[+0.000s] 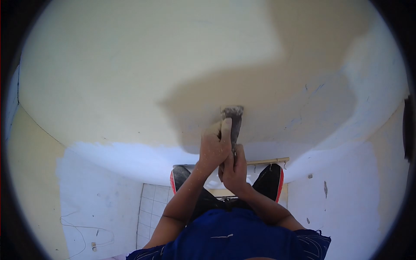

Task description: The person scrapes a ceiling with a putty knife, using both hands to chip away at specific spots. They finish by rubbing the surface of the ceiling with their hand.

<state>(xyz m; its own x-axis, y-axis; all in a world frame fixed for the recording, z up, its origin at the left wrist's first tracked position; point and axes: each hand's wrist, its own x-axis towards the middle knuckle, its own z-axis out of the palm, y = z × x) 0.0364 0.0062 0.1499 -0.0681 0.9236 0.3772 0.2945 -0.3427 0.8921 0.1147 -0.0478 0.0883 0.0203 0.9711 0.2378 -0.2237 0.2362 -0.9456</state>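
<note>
A dark, dust-caked scraper [234, 119] has its broad end up against the painted wall [130, 95]. My left hand [214, 143] is closed on the tool's upper part, its thumb laid along the blade. Just below, my right hand [234, 170] wraps round the lower end, so the handle is mostly hidden. Whitish dust covers my left hand and speckles that forearm. Faint blue marks [316, 91] show on the wall to the right of the scraper.
Behind my hands, a wooden rail with hooks [271, 160] runs near my knees. White tiles [151, 201] show at lower left, beside a wall socket [94, 246] and a loose cable [86, 227]. A dark object [408, 130] stands at the far right edge.
</note>
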